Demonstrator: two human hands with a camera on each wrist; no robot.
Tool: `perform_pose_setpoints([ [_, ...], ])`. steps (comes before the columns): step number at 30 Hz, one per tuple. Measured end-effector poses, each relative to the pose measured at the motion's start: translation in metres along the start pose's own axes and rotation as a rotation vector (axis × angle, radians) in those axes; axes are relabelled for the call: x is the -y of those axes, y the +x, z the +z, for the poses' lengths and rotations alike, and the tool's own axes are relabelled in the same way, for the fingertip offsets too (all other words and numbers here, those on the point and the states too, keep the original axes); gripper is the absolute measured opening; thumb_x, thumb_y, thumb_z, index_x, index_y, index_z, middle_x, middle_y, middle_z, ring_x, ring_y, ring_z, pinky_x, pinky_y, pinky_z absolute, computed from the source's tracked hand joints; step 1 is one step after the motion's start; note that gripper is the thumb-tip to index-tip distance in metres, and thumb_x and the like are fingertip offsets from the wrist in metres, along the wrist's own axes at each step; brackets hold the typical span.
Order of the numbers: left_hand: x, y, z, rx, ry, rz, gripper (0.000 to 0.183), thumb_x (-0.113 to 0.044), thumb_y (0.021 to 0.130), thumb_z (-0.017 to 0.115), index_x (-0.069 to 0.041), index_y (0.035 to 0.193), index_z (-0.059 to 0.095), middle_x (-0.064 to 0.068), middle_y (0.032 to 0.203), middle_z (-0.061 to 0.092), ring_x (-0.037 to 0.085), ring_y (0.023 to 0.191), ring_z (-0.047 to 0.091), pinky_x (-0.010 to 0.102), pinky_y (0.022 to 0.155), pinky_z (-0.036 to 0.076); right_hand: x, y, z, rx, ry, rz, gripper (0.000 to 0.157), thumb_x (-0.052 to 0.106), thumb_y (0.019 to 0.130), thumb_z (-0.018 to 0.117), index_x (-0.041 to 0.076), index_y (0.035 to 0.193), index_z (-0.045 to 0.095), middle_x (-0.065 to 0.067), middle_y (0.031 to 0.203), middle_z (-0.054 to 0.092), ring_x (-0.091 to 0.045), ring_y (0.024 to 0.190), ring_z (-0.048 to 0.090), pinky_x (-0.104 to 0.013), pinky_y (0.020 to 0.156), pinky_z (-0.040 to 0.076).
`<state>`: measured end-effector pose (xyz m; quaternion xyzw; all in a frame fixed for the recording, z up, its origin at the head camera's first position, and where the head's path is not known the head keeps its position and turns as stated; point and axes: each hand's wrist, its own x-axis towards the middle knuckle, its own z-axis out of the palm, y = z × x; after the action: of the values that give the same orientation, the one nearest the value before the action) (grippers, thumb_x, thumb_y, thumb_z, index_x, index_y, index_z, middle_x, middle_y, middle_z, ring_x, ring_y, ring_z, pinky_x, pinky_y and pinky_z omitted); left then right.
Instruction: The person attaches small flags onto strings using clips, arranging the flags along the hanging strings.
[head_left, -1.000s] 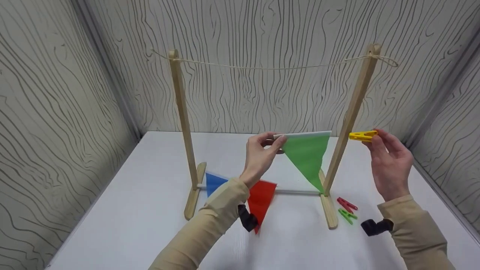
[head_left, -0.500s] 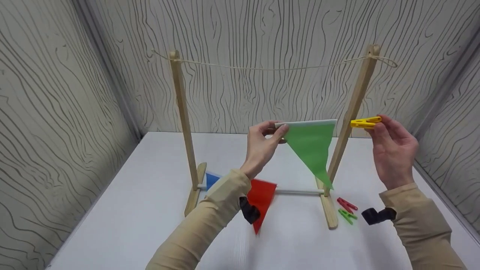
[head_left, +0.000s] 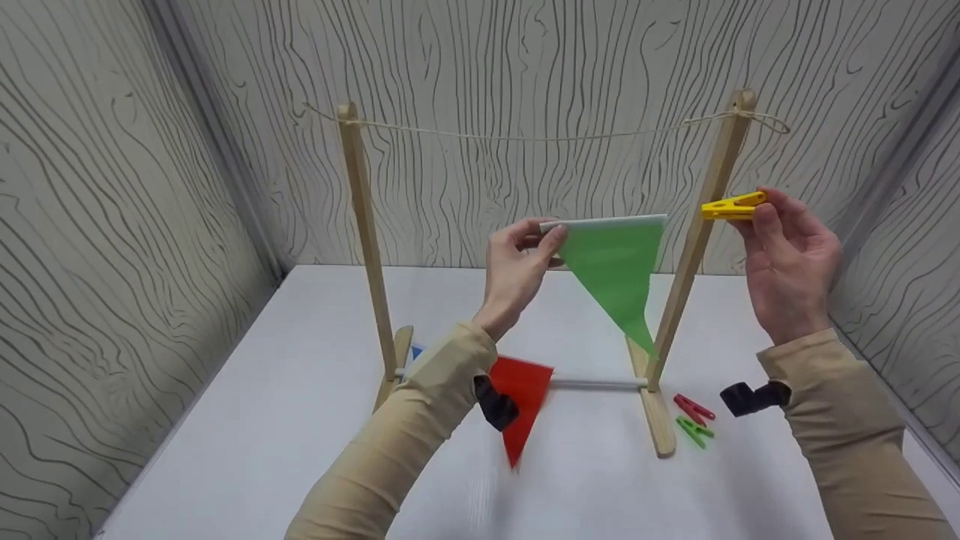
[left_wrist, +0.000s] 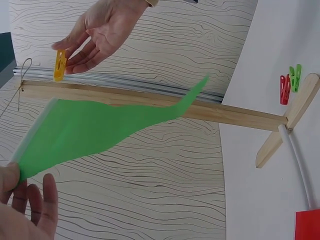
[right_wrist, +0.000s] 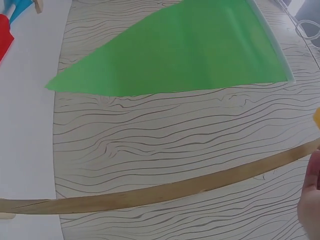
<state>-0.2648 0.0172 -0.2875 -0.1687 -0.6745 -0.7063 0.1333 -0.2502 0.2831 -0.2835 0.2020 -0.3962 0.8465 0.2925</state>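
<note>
Green flag point(head_left: 619, 262) pinched in left hand point(head_left: 516, 266), yellow clothespin point(head_left: 731, 208) in right hand point(head_left: 793, 266); whole string point(head_left: 540, 139): head view only.

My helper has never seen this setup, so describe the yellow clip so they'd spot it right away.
Look for the wooden stand with a cord across its top. Overlapping its right upright in the head view, the yellow clip is pinched in the right hand. It alone is held up; the red clip and green clip lie on the white table.
</note>
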Motion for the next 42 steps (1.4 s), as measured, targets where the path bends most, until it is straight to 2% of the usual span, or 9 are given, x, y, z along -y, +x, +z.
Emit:
perform_pose_setpoints([
  [10, -0.011, 0.009, -0.001, -0.013, 0.001, 0.013, 0.022, -0.011, 0.097, 0.066, 0.003, 0.114, 0.069, 0.019, 0.108, 0.07, 0.018, 0.095, 0.068, 0.026, 0.08, 0.061, 0.009, 0.016, 0.016, 0.017, -0.017, -0.044, 0.029, -0.006, 0.092, 0.063, -0.015, 0.12, 0.061, -0.021, 0.115, 0.058, -0.03, 0.105, 0.065, -0.03, 0.097, 0.056],
  [17, -0.017, 0.015, 0.001, -0.025, -0.033, 0.007, 0.023, -0.012, 0.098, 0.065, 0.003, 0.114, 0.069, 0.019, 0.109, 0.071, 0.019, 0.094, 0.07, 0.026, 0.079, 0.062, 0.01, 0.024, 0.025, 0.023, 0.057, -0.053, 0.027, -0.009, 0.091, 0.063, -0.017, 0.117, 0.061, -0.022, 0.112, 0.06, -0.031, 0.1, 0.064, -0.03, 0.09, 0.06],
  [26, -0.023, 0.022, 0.005, -0.041, -0.028, 0.026, 0.022, -0.014, 0.097, 0.067, 0.002, 0.111, 0.071, 0.017, 0.106, 0.073, 0.017, 0.093, 0.071, 0.026, 0.077, 0.062, 0.012, 0.029, 0.033, 0.041, 0.034, -0.098, 0.028, -0.007, 0.092, 0.063, -0.017, 0.118, 0.061, -0.021, 0.111, 0.059, -0.031, 0.102, 0.061, -0.029, 0.089, 0.059],
  [36, -0.03, 0.026, 0.007, -0.057, -0.013, 0.056, 0.021, -0.014, 0.096, 0.068, 0.004, 0.108, 0.071, 0.018, 0.104, 0.073, 0.016, 0.089, 0.07, 0.025, 0.074, 0.062, 0.016, 0.035, 0.041, 0.038, 0.071, -0.136, 0.031, -0.01, 0.089, 0.065, -0.02, 0.118, 0.059, -0.022, 0.106, 0.06, -0.03, 0.092, 0.058, -0.028, 0.075, 0.058],
  [42, -0.035, 0.028, 0.005, -0.054, -0.01, 0.061, 0.022, -0.014, 0.096, 0.068, 0.004, 0.108, 0.071, 0.018, 0.104, 0.073, 0.016, 0.089, 0.07, 0.025, 0.074, 0.061, 0.019, 0.036, 0.043, 0.058, 0.056, -0.157, 0.03, -0.011, 0.091, 0.062, -0.021, 0.118, 0.056, -0.021, 0.106, 0.061, -0.029, 0.094, 0.056, -0.028, 0.075, 0.055],
])
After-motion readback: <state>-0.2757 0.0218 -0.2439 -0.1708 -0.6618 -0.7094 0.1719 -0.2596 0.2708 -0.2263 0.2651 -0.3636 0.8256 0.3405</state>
